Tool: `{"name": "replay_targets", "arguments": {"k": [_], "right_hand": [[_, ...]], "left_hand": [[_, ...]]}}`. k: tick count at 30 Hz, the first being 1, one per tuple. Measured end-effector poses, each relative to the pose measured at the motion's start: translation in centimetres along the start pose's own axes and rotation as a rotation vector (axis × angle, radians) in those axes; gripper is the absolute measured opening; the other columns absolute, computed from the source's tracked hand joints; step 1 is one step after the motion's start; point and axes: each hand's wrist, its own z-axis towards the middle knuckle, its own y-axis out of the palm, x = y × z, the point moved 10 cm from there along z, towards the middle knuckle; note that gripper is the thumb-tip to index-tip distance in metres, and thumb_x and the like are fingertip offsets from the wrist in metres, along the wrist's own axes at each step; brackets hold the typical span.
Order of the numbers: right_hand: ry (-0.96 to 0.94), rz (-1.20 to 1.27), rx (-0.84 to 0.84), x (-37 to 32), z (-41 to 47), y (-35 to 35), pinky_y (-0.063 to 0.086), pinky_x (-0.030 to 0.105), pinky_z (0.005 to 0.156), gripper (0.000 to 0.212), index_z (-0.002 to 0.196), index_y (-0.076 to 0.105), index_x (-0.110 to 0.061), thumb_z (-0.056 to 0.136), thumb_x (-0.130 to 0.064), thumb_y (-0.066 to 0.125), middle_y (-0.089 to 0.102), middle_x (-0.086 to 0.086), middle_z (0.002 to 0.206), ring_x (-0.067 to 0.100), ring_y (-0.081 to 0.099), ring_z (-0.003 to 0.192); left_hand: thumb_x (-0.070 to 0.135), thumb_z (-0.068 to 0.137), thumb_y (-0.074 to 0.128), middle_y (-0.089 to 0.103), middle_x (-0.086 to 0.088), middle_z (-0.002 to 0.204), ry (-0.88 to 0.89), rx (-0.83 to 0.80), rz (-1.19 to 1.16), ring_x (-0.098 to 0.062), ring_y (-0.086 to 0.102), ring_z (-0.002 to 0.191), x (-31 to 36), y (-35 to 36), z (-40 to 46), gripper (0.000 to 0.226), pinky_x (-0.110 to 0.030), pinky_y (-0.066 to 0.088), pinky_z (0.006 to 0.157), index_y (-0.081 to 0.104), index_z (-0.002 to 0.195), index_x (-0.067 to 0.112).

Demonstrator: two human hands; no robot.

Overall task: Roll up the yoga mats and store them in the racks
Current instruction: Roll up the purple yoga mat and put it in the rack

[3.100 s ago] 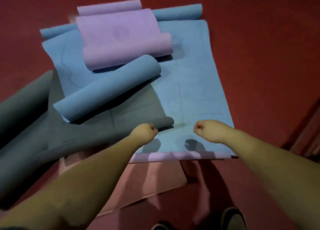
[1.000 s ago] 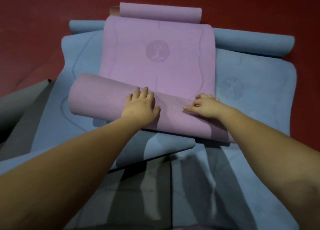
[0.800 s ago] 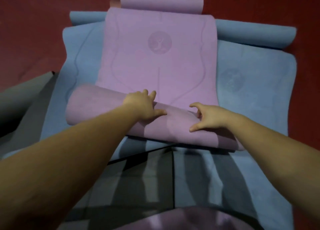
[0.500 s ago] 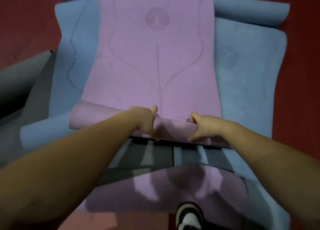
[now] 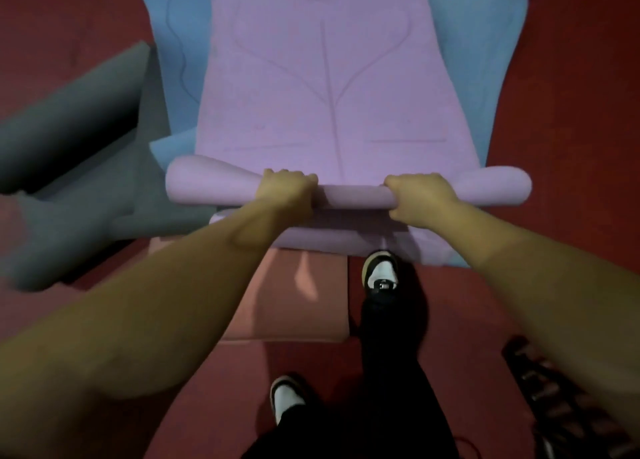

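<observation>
step: rolling, barely started | purple mat [image 5: 325, 88] was laid flat over the blue mat [image 5: 485, 60], its near-end roll [image 5: 353, 195] gripped by left hand [image 5: 287, 190] and right hand [image 5: 420, 195] | next, probably: roll to be pushed forward evenly, kept tight

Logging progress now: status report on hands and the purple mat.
Left hand and right hand grip purple mat's roll. Mostly unrolled. Nothing blocking.
</observation>
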Motion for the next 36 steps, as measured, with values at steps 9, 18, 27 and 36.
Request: {"name": "replay_targets", "arguments": {"k": [9,18,27,36], "right_hand": [[0.019,0.144,0.003,-5.3,-9.0,2.2,0.042,0.042,0.076,0.035,0.12,0.051,-0.009,0.086,-0.015,0.059,0.059,0.018,0.118,0.039,0.056,0.106],[0.059,0.049,0.064,-6.0,-9.4,14.8,0.033,0.041,0.071,0.032,0.118,0.058,-0.005,0.086,-0.005,0.056,0.053,0.019,0.119,0.04,0.051,0.11],[0.07,0.042,0.051,-7.1,-14.7,16.1,0.044,0.04,0.082,0.031,0.117,0.057,-0.014,0.086,-0.017,0.058,0.06,0.016,0.12,0.036,0.058,0.108],[0.102,0.016,0.162,-12.5,-29.7,8.2,0.046,0.038,0.085,0.032,0.121,0.052,-0.017,0.089,-0.02,0.055,0.06,0.012,0.123,0.033,0.059,0.111]], "left_hand": [[0.013,0.091,0.051,0.064,-0.016,0.114,-0.007,0.053,0.131,-0.038,0.059,0.104,0.4,3.6,-9.5,0.022,-0.038,0.037,0.076,0.05,0.113,0.012],[0.008,0.092,0.047,0.06,-0.019,0.118,-0.033,0.054,0.221,-0.041,0.06,0.107,3.9,15.9,-8.8,0.03,-0.042,0.043,0.084,0.055,0.12,0.008],[0.014,0.088,0.053,0.064,-0.014,0.114,0.033,0.039,0.178,-0.036,0.06,0.104,6.0,16.6,-13.6,0.025,-0.035,0.037,0.072,0.054,0.113,0.014],[0.019,0.087,0.056,0.061,-0.011,0.115,0.062,0.165,0.188,-0.034,0.06,0.103,7.1,10.5,-27.9,0.023,-0.033,0.038,0.072,0.052,0.11,0.014]]}}
